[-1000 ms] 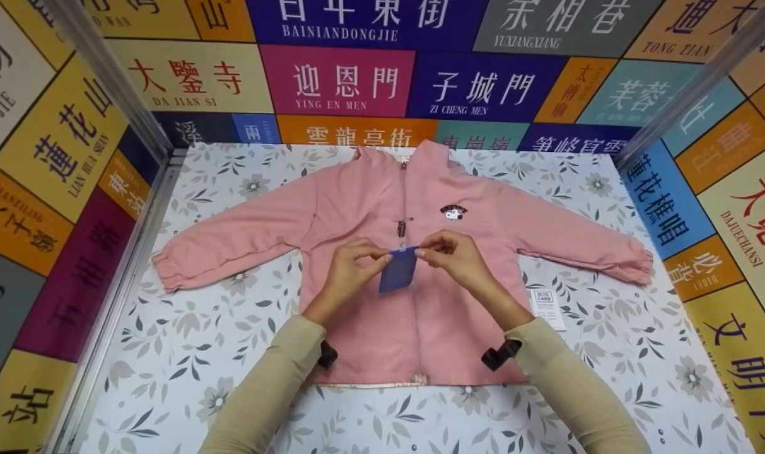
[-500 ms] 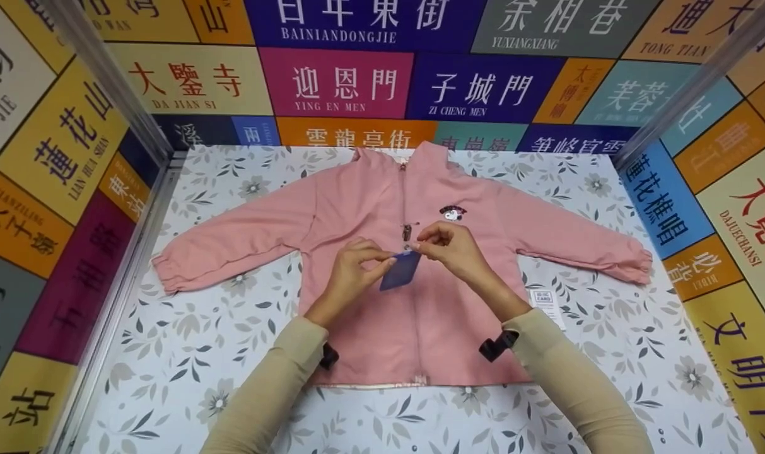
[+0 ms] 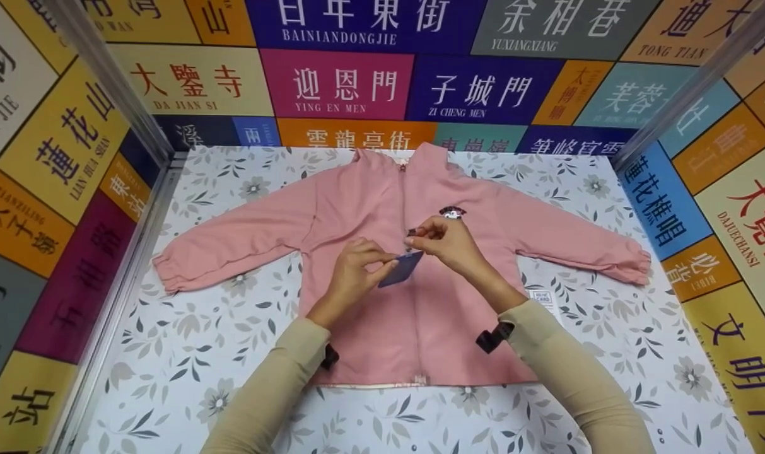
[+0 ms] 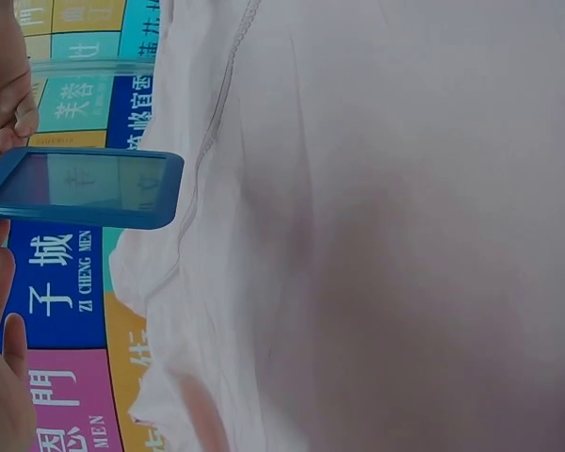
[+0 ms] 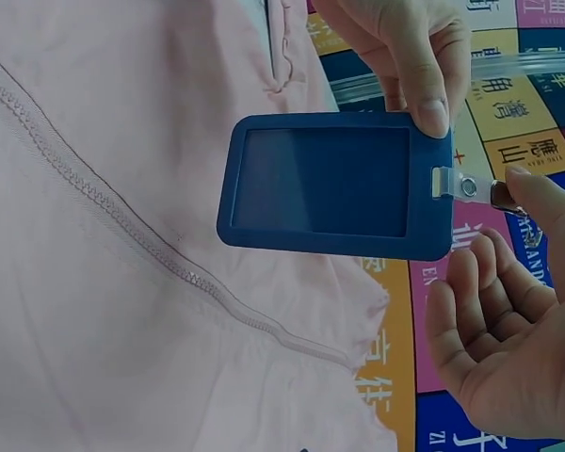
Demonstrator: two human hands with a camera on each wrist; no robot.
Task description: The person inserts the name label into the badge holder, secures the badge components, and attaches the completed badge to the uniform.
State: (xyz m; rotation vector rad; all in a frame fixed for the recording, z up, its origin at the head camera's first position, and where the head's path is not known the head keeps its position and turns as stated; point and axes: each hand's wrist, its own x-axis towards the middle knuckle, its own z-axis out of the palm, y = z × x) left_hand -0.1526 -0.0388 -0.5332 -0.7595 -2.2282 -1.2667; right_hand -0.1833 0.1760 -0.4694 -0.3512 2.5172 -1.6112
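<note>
Two bare hands work above one pink zip-up hooded jacket [image 3: 357, 202], raised off its front. The left hand [image 3: 359, 268] pinches one corner of a single blue badge holder [image 5: 334, 247], thumb flat on the frame; the right hand [image 3: 448, 243] pinches the one metal clip [image 5: 502, 195], its other fingers loosely bent. One transparent strap [image 5: 467, 186] with a snap joins clip to holder. The holder is tilted, touching only the left hand and the strap, over the jacket's one front zipper [image 3: 415, 328].

The jacket lies front up, both sleeves out, with one cartoon emblem [image 3: 451, 213] on the chest, partly behind the right hand. One white card [image 3: 543, 297] lies just beside its right side edge, partly covered by the person's right cuff.

Three printed walls bound the leaf-patterned tabletop [image 3: 168, 372]. The collar nears the far edge; each sleeve end is apart from its side wall, and a broad strip of tabletop shows nearer than the hem. Each wrist carries one black camera [image 3: 494, 338].
</note>
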